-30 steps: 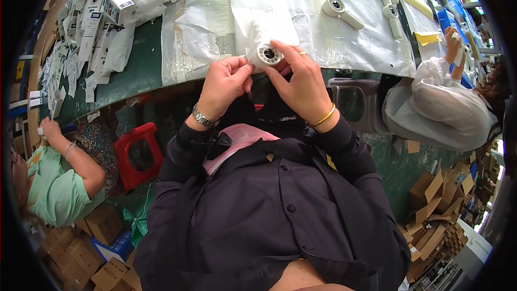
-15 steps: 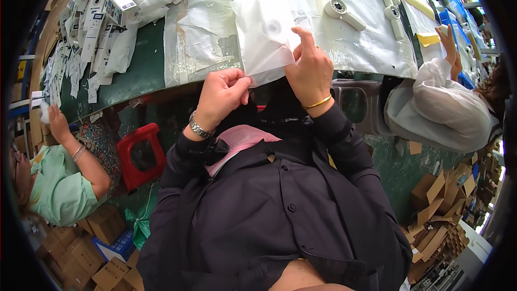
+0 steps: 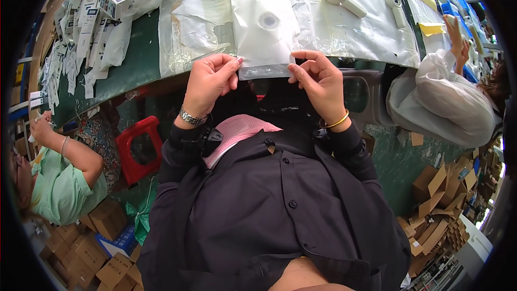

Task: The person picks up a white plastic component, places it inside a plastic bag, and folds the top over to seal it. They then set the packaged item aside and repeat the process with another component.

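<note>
A frosted plastic bag (image 3: 263, 43) lies at the near edge of the table, its clear strip toward me. Inside it a pale object with a round grey part shows faintly; the frosting blurs its outline. My left hand (image 3: 211, 82) is closed, pinching the bag's near left corner between thumb and fingers. At the near right corner my right hand (image 3: 320, 83) pinches the strip's end between thumb and forefinger. To the right of the bag lies a white handheld fan (image 3: 344, 1) with a round dark grille and a handle.
Several more white fans (image 3: 396, 9) lie at the far right. Small boxes (image 3: 114, 1) and plastic bags (image 3: 129, 35) heap up on the left. A red stool (image 3: 139, 151) stands below the table. One person (image 3: 70, 178) works at left, another (image 3: 441, 97) at right. Cardboard boxes (image 3: 441, 199) lie on the floor.
The bag's near edge, slanted and creased before, is now straight and level. My right hand has moved from the bag's side down to its near right corner; my left hand has shifted slightly left and up.
</note>
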{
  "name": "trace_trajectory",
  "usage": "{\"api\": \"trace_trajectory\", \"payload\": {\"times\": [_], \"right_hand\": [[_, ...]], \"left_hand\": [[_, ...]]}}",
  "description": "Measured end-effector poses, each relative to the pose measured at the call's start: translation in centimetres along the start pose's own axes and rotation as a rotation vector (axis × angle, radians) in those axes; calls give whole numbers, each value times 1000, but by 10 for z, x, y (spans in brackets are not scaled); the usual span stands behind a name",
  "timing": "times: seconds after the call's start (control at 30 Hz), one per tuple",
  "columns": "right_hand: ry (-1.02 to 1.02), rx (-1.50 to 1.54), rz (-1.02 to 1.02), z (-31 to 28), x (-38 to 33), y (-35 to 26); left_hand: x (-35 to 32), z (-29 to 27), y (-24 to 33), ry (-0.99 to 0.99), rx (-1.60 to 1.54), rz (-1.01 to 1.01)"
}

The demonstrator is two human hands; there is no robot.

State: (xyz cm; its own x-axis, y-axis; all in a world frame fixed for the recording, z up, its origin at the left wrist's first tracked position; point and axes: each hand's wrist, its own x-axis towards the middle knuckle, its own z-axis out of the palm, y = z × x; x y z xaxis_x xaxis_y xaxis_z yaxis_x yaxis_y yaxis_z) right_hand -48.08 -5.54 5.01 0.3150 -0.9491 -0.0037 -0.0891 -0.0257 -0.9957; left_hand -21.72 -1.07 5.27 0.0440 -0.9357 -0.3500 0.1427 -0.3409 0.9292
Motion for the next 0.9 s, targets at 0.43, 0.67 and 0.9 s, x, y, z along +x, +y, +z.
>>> {"api": "trace_trajectory", "payload": {"times": [0.43, 0.67, 0.9], "right_hand": [[64, -391, -244, 6, -15, -18], [-85, -522, -595, 34, 12, -29], [-153, -610, -553, 49, 19, -22]], "left_hand": [[-8, -1, 4, -34, 8, -86], [-8, 4, 2, -62, 21, -51], [-9, 4, 2, -90, 25, -80]]}}
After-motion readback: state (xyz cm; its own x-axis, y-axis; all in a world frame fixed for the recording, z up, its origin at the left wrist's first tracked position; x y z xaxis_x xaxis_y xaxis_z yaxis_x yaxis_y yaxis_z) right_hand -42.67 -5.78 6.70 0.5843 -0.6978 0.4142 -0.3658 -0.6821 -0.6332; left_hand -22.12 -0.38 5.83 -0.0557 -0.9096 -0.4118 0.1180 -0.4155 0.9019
